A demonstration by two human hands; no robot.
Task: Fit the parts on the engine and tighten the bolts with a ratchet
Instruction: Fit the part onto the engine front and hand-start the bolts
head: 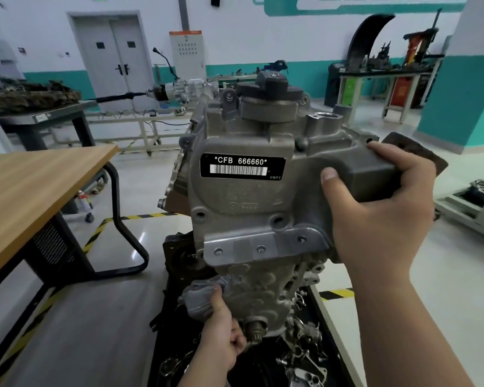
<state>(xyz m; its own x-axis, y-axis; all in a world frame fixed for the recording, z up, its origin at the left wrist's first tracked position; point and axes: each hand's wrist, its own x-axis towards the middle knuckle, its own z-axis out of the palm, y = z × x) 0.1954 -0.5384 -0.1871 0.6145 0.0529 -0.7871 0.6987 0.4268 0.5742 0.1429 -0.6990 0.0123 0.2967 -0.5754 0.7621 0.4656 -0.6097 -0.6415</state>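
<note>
Our right hand grips the stiff, likely heavy engine cover by its boxy end. Our left hand pinches a small casting.

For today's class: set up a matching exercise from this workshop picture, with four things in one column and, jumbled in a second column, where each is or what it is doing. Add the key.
Things
1. right hand
2. left hand
3. black label
4. wooden table

Places or states
A. stands left of the engine
B. grips the right end of the grey housing
C. sits on the front face of the grey housing
D. holds a small grey part low on the engine

Pairs: 1-B, 2-D, 3-C, 4-A
</note>
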